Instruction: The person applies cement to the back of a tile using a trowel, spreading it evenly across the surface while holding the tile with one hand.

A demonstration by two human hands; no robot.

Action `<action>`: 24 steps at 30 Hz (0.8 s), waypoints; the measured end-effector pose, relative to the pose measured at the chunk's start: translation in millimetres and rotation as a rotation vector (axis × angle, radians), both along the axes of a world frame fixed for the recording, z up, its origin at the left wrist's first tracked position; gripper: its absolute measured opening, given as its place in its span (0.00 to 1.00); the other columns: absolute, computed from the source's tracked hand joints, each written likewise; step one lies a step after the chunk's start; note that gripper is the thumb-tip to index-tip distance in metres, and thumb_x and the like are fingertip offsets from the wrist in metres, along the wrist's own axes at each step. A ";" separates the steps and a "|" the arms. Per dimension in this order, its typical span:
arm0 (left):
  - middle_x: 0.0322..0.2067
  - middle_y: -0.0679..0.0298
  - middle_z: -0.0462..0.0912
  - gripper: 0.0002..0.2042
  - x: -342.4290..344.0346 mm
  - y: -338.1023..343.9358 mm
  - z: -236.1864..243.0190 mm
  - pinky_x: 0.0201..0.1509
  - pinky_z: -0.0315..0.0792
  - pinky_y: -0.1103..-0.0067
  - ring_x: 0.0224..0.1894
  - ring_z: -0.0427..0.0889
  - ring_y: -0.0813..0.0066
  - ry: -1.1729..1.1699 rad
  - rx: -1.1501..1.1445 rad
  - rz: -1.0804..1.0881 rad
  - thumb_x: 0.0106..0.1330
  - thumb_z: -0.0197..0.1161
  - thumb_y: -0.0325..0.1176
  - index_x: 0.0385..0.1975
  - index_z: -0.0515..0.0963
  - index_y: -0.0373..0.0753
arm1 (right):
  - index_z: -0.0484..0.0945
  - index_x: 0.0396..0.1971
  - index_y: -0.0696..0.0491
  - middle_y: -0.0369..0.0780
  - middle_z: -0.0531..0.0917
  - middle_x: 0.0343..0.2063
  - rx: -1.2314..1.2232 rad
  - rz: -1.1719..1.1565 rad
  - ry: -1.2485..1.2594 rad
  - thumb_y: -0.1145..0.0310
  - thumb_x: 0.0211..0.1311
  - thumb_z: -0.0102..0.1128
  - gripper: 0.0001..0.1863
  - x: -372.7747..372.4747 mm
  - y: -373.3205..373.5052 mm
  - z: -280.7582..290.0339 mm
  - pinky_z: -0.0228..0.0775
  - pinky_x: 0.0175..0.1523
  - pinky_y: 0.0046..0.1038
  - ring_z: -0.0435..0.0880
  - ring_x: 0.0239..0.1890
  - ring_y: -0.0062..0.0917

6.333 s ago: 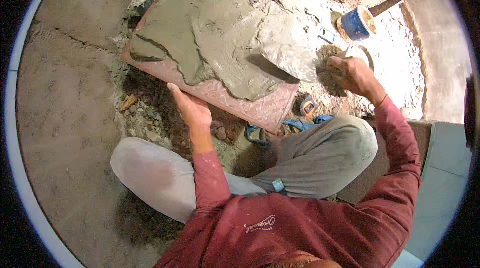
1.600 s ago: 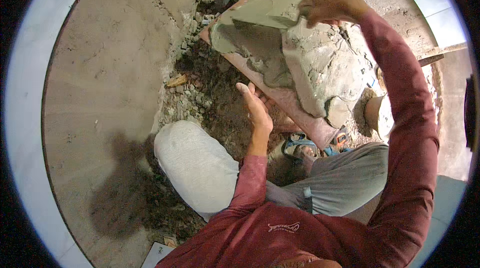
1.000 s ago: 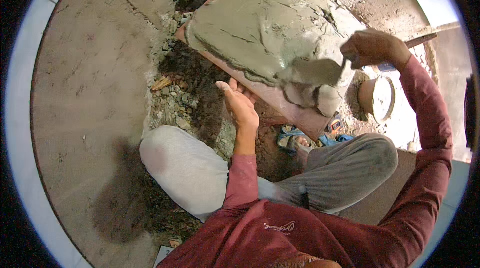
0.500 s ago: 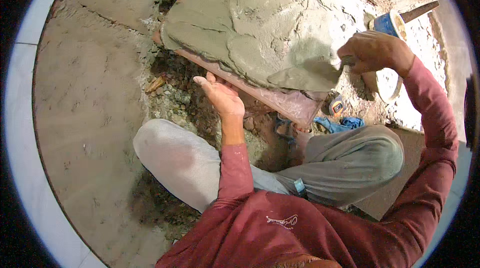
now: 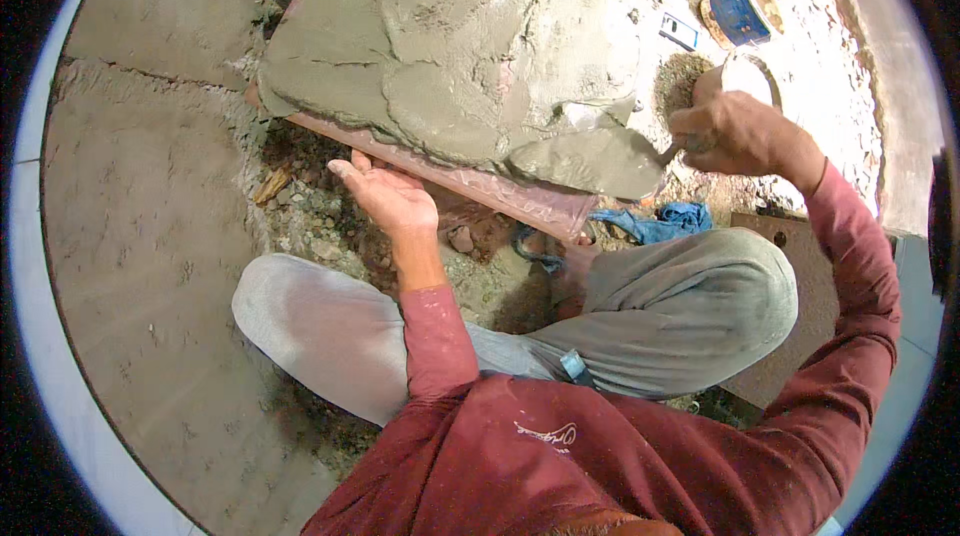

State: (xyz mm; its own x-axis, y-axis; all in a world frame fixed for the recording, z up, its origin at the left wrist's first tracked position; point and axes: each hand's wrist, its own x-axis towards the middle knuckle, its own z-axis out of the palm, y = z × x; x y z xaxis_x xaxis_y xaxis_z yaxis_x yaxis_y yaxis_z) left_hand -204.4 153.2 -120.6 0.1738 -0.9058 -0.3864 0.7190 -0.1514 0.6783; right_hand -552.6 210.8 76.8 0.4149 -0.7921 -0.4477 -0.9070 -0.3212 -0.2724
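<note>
A flat tile (image 5: 480, 194) lies before me, its face thickly spread with wet grey-green mortar (image 5: 450, 46); only its reddish near edge shows bare. My left hand (image 5: 390, 198) is turned palm up at that edge, its fingers partly hidden beneath the tile and its thumb sticking out to the left. At the near right corner, my right hand (image 5: 735, 134) is closed round a trowel's handle. Mortar coats the trowel blade (image 5: 590, 161), which lies flat over the spread layer and points left.
Beyond my right hand are a blue and white bucket (image 5: 745, 11) with a stick-like handle and a pale round container (image 5: 750, 76). Blue cloth (image 5: 660, 223) lies by my right knee. Rubble (image 5: 330, 216) fills the gap beside the concrete floor (image 5: 150, 236) at left.
The whole view has shifted, with most things appearing further left. My right hand and the trowel have come nearer to me, uncovering the bucket. My left hand stays at the tile's edge.
</note>
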 end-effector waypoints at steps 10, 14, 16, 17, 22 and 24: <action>0.73 0.56 0.55 0.44 3.6 3.7 1.7 0.77 0.46 0.60 0.74 0.54 0.58 -0.010 0.003 -0.044 0.71 0.38 0.72 0.74 0.54 0.40 | 0.73 0.27 0.51 0.39 0.75 0.22 -0.335 -0.038 0.088 0.70 0.61 0.61 0.06 -16.0 95.8 -85.6 0.75 0.30 0.37 0.81 0.24 0.35; 0.73 0.56 0.55 0.44 4.3 5.0 -1.5 0.77 0.47 0.60 0.74 0.54 0.59 -0.006 -0.014 -0.043 0.70 0.40 0.72 0.74 0.55 0.40 | 0.74 0.33 0.52 0.42 0.76 0.27 -0.407 -0.083 0.330 0.71 0.61 0.58 0.03 -65.8 96.3 -44.0 0.76 0.33 0.40 0.83 0.29 0.38; 0.73 0.56 0.54 0.44 2.5 7.1 -0.1 0.77 0.47 0.60 0.74 0.53 0.59 -0.015 -0.014 -0.039 0.70 0.40 0.71 0.74 0.54 0.40 | 0.73 0.34 0.52 0.42 0.76 0.27 -0.478 -0.142 0.357 0.68 0.62 0.60 0.06 -74.9 96.3 -25.9 0.76 0.31 0.39 0.82 0.28 0.38; 0.73 0.56 0.54 0.44 2.8 6.8 -2.1 0.77 0.47 0.60 0.74 0.53 0.59 -0.011 -0.017 -0.046 0.70 0.41 0.71 0.74 0.54 0.40 | 0.73 0.37 0.51 0.41 0.76 0.29 -0.452 -0.158 0.346 0.63 0.61 0.62 0.10 -62.0 92.5 -13.1 0.76 0.34 0.39 0.82 0.30 0.36; 0.74 0.55 0.50 0.45 6.1 9.9 5.9 0.77 0.45 0.60 0.75 0.50 0.57 -0.047 0.036 -0.029 0.71 0.42 0.70 0.76 0.48 0.39 | 0.74 0.41 0.47 0.39 0.74 0.34 -0.498 0.114 0.310 0.58 0.62 0.62 0.12 2.4 75.2 -1.1 0.75 0.37 0.39 0.81 0.36 0.34; 0.74 0.55 0.51 0.45 7.0 10.0 0.4 0.77 0.45 0.60 0.75 0.51 0.57 -0.015 0.019 -0.049 0.71 0.42 0.69 0.76 0.47 0.39 | 0.73 0.40 0.46 0.39 0.74 0.32 -0.598 0.159 0.342 0.58 0.63 0.61 0.11 -6.2 63.6 -3.9 0.73 0.34 0.38 0.81 0.34 0.35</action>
